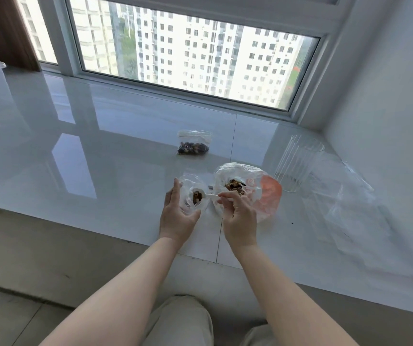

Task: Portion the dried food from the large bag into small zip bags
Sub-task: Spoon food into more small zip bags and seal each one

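Observation:
The large clear bag (255, 181) with an orange patch lies open on the white sill, dried nuts and fruit showing inside. Left of it, my left hand (175, 216) holds a small zip bag (190, 196) open, thumb and fingers around its mouth. My right hand (238, 216) pinches a white plastic spoon (209, 195) whose bowl, loaded with dried food, sits inside the small bag's mouth. A filled small zip bag (193, 143) lies farther back toward the window.
A clear ribbed glass cup (295, 166) stands right of the large bag. Crumpled clear plastic bags (355, 208) spread at the right near the wall. The glossy sill (75, 146) runs left; its front edge drops to the floor by my knees.

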